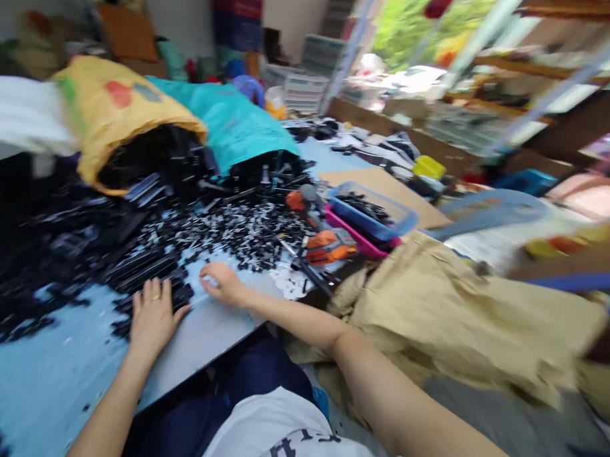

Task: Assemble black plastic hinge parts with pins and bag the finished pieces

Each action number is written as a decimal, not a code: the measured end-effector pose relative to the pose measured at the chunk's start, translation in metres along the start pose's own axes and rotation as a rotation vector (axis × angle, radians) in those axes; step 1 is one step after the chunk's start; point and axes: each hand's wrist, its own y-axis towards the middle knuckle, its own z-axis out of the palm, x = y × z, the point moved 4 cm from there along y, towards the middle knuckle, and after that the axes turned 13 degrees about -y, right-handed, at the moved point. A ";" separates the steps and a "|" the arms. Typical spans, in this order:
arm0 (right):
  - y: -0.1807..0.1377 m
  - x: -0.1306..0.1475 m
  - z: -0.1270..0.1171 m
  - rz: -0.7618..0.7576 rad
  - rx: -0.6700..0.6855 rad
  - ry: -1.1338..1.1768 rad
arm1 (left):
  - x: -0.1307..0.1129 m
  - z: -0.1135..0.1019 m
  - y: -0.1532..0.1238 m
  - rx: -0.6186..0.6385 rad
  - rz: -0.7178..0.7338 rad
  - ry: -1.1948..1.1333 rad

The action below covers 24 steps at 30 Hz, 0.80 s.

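Note:
My left hand lies flat, fingers stretched out, on a heap of small black plastic parts spread over a light blue table; a ring shows on one finger. My right hand rests on the table just right of it, fingers curled in around something small and pale that I cannot make out. More black parts lie scattered beyond both hands.
A yellow sack and a teal sack spill black parts at the back. An orange power tool, a blue tray on a pink one and a tan sack sit to the right.

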 end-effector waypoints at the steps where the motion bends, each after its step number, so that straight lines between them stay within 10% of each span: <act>1: 0.022 -0.005 0.007 -0.018 0.010 0.003 | 0.004 0.000 0.001 -0.009 -0.027 0.008; 11: 0.220 -0.010 0.096 -0.261 0.361 -0.567 | 0.056 -0.001 -0.002 -0.111 0.029 0.028; 18: 0.258 0.005 0.122 -0.349 0.430 -0.599 | 0.156 -0.081 0.023 -0.455 -0.581 -0.070; 24: 0.243 -0.003 0.090 -0.271 0.467 -0.596 | 0.149 -0.109 0.019 -0.467 -0.621 -0.188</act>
